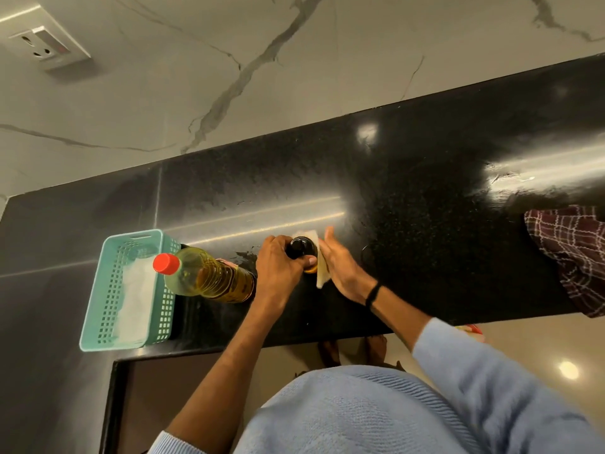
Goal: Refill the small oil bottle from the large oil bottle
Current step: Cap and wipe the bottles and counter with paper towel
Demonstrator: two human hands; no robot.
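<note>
The small oil bottle (299,248) stands upright on the black countertop (425,224), just below centre of the frame. The left hand (281,268) grips it from above, fingers curled round the black cap and neck. The right hand (342,268) is flat, fingers straight, pressing a pale tissue (322,280) against the bottle's right side. The large oil bottle (209,278), red cap on, stands just left of the left hand, beside a teal basket (98,322) at lower left.

Handling: the small bottle is judged light, rigid and probably oil-slick on its body; hold it at the neck. The large bottle is judged heavier, with thin plastic that yields; grasp it at mid-body, not the cap
</note>
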